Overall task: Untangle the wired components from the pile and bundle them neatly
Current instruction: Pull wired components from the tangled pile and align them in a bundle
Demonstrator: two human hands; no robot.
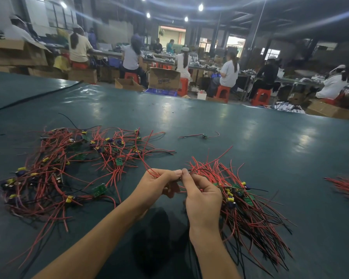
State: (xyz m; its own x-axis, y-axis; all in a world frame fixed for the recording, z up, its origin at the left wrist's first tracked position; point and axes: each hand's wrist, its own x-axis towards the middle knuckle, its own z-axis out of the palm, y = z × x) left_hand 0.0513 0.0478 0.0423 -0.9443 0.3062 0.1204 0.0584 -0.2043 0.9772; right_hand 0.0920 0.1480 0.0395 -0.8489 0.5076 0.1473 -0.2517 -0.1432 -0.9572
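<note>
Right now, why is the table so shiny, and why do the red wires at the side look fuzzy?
Head view: the ceiling lamps bounce off the glossy green table as glare; the red wires at the right edge are smeared by blur.

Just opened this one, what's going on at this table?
A person is sorting wired components on a green table. The left hand and right hand meet in the middle, each pinching red wires; the left's trail back to the tangled pile. A straighter bundle lies by the right hand, and one lone component lies farther back.
</note>
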